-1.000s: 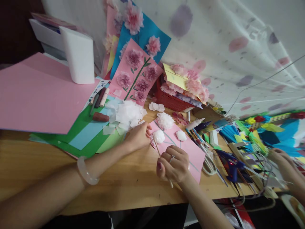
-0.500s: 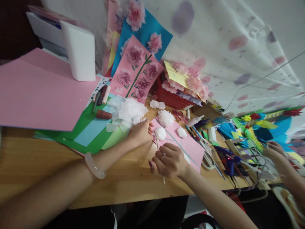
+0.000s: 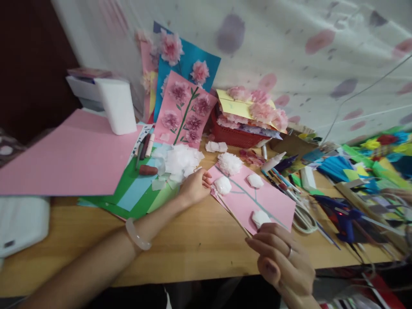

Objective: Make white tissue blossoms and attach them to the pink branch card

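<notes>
My right hand [image 3: 285, 257] is closed around the rear end of a thin wooden stick [image 3: 237, 221]. The stick slants up and left, its far tip beside a white paper puff [image 3: 222, 185] on a pink card [image 3: 273, 199]. Drawn on that card is a grey-green branch, along which sit a fluffy white paper flower [image 3: 230, 164] and two more white puffs [image 3: 255, 180]. At the card's left edge my left hand [image 3: 197, 186] has curled fingers; whatever they hold is too small to make out. Just behind it lies a heap of white paper squares [image 3: 183, 161].
Green and blue sheets [image 3: 128, 199] and a large pink sheet [image 3: 71, 154] lie left. Behind are a pink flower picture [image 3: 185, 116] and a red basket [image 3: 240, 137]. To the right are a white cable [image 3: 304, 219] and a blue glue gun [image 3: 346, 221].
My right hand has moved right and toward me, sliding back along the stick, which now slants more. My left hand stays by the card's edge. The view has shifted, too.
</notes>
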A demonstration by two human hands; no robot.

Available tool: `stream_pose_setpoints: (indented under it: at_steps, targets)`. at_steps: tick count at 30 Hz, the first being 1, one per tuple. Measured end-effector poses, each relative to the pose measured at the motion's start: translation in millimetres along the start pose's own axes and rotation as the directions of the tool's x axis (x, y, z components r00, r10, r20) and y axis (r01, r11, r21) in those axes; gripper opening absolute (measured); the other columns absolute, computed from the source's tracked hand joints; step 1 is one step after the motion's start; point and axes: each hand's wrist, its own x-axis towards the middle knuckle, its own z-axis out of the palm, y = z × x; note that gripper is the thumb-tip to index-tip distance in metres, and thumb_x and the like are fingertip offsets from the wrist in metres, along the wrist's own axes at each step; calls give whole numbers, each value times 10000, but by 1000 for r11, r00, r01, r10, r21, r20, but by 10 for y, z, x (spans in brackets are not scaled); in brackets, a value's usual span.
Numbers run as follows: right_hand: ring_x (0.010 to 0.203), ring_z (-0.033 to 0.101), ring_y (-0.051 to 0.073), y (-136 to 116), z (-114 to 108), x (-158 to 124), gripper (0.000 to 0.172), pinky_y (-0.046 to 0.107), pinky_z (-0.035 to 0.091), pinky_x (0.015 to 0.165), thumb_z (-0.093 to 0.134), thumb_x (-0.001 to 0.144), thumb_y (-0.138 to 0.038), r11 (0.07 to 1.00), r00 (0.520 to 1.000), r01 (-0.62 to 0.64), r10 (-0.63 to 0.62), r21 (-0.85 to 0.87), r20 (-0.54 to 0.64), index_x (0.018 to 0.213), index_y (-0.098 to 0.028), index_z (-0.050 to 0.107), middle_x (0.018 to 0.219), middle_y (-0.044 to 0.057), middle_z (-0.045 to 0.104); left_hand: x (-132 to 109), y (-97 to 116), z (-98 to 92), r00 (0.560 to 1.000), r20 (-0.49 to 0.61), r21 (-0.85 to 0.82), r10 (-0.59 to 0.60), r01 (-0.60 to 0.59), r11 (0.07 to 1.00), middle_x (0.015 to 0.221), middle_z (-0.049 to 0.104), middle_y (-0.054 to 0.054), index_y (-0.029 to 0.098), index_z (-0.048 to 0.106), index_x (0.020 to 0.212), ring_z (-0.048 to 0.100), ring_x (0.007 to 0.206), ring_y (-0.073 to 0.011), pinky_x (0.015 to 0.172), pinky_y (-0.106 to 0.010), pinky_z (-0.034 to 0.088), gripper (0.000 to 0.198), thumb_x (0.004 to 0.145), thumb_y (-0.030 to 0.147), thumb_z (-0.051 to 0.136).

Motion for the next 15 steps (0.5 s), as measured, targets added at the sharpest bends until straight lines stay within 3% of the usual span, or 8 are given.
stream_pose_setpoints:
  at_steps: [2, 3, 5, 7, 9, 12, 15]
  targets:
    - [634, 656, 188, -9, 90, -134, 269, 345, 540, 619, 455, 972, -236, 961, 951, -256, 270, 110, -153, 844, -188, 686, 667, 42, 674, -8, 75, -83, 999, -10, 12, 35, -35, 999, 835, 685, -26, 150, 595, 865, 659, 737, -117, 705, -236, 543, 219, 711, -5, 605]
    - [637, 665, 191, -21, 142, -182, 287, 338, 539, 613, 465, 969, -237, 905, 877, -388, 420, 174, -234, 797, -187, 689, 666, 44, 680, -18, 126, -135, 998, -22, 16, 63, -63, 998, 880, 689, -38, 151, 612, 873, 658, 794, -123, 734, -238, 539, 188, 738, 21, 595]
    - [601, 664, 192, -52, 231, -242, 386, 332, 535, 593, 471, 978, -309, 753, 660, -573, 658, 324, -362, 676, -183, 677, 618, 41, 668, -56, 245, -235, 990, -28, -2, 135, -135, 991, 981, 685, -56, 161, 645, 898, 641, 879, -138, 756, -244, 527, 141, 789, 100, 580]
    - [564, 654, 194, -83, 278, -265, 474, 342, 539, 588, 485, 970, -419, 602, 466, -643, 798, 473, -382, 604, -174, 660, 567, 39, 646, -126, 361, -296, 982, 60, -63, 181, -177, 982, 1027, 677, -63, 170, 669, 927, 626, 870, -147, 719, -248, 518, 142, 822, 202, 579]
    - [572, 659, 202, -113, 285, -276, 500, 352, 545, 597, 511, 946, -488, 473, 354, -654, 881, 590, -314, 597, -164, 661, 551, 41, 635, -224, 441, -296, 957, 235, -128, 167, -140, 982, 1005, 675, -66, 168, 682, 926, 617, 819, -147, 667, -244, 507, 187, 838, 304, 588]
    - [621, 677, 214, -151, 265, -304, 490, 361, 553, 637, 534, 934, -506, 341, 292, -643, 937, 686, -192, 618, -158, 674, 559, 45, 633, -389, 457, -223, 902, 421, -163, 92, -24, 986, 761, 642, -32, 157, 672, 800, 579, 651, -120, 582, -226, 471, 294, 862, 428, 575]
    - [619, 679, 210, -153, 254, -361, 503, 364, 562, 655, 507, 945, -517, 306, 314, -642, 941, 703, -123, 626, -168, 677, 569, 45, 643, -527, 381, -202, 885, 465, -147, 8, 68, 987, 547, 527, 27, 162, 646, 701, 498, 493, -89, 524, -216, 425, 384, 863, 503, 575]
